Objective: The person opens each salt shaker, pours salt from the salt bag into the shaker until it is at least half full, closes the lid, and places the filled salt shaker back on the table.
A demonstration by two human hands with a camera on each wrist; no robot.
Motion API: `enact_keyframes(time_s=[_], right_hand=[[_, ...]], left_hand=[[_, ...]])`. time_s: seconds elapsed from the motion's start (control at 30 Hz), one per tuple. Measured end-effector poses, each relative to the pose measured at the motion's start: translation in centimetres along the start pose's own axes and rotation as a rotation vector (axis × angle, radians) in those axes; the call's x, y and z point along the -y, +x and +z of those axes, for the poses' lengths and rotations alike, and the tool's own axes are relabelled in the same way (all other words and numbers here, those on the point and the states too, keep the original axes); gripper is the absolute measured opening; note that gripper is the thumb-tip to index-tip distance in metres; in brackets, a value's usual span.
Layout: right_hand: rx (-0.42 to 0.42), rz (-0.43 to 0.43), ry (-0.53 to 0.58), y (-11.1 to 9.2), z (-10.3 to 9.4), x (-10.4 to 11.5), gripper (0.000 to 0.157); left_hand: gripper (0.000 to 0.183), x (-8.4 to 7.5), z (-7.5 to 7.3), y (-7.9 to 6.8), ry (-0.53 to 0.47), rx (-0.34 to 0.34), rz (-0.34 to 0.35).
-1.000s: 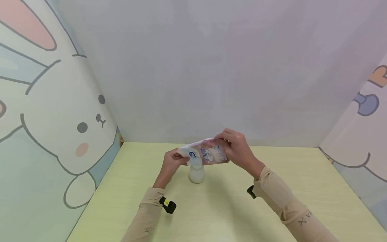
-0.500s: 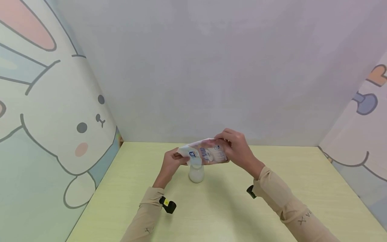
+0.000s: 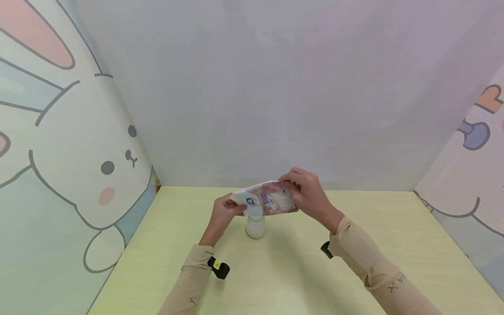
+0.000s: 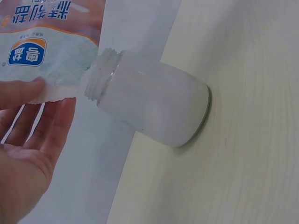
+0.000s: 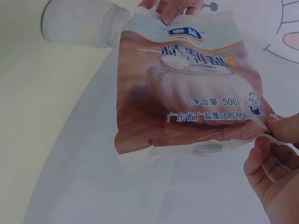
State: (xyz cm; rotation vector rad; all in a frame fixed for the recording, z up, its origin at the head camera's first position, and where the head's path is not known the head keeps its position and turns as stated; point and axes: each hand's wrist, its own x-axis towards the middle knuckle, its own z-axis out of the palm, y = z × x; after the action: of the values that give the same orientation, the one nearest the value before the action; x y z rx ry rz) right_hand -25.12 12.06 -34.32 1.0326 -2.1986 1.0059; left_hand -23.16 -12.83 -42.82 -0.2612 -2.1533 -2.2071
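A bag of salt [image 3: 271,202], pink-brown and pale blue with printed lettering, is held tilted above the table by both hands. My left hand [image 3: 223,214] pinches the bag's torn top edge between thumb and fingers. At the bag's bottom corner, my right hand [image 3: 311,194] grips the sealed edge, as the right wrist view also shows. Below the torn end stands a clear jar [image 4: 152,98] without a lid, upright and whitish inside up to about its neck. The bag's edge is at the jar's mouth; whether they touch I cannot tell.
The jar stands on a pale yellow wood-grain table [image 3: 378,245]. A plain grey-white wall [image 3: 252,96] rises at the back, and panels with cartoon drawings [image 3: 78,153] flank both sides. Small black cameras [image 3: 218,267] sit on the wrists.
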Motion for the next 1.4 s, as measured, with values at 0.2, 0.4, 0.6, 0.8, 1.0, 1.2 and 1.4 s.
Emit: enact_keyframes(time_s=[0.2, 0.4, 0.6, 0.8, 1.0, 1.2, 1.4], right_hand=[[0.0, 0.001, -0.003, -0.04, -0.07, 0.04, 0.013], [-0.005, -0.01, 0.0, -0.03, -0.06, 0.06, 0.015], [-0.003, -0.003, 0.0, 0.01, 0.05, 0.11, 0.013], [-0.004, 0.009, 0.0, 0.02, 0.07, 0.04, 0.013], [-0.011, 0.016, 0.01, 0.03, 0.02, 0.02, 0.012], [-0.008, 0.043, 0.02, 0.03, -0.02, -0.05, 0.01], [0.0, 0.073, 0.033, -0.03, -0.13, -0.07, 0.01]], left_hand=[[0.028, 0.09, 0.0, 0.02, 0.006, -0.003, -0.005], [0.028, 0.1, 0.04, 0.0, 0.005, -0.006, -0.004], [0.028, 0.21, -0.02, -0.04, 0.006, -0.013, -0.011], [0.028, 0.3, -0.08, 0.03, 0.001, -0.013, -0.01], [0.028, 0.32, -0.1, 0.09, -0.007, -0.008, -0.009], [0.029, 0.4, -0.08, 0.12, -0.001, -0.012, -0.008], [0.029, 0.47, -0.07, 0.15, 0.009, -0.013, -0.008]])
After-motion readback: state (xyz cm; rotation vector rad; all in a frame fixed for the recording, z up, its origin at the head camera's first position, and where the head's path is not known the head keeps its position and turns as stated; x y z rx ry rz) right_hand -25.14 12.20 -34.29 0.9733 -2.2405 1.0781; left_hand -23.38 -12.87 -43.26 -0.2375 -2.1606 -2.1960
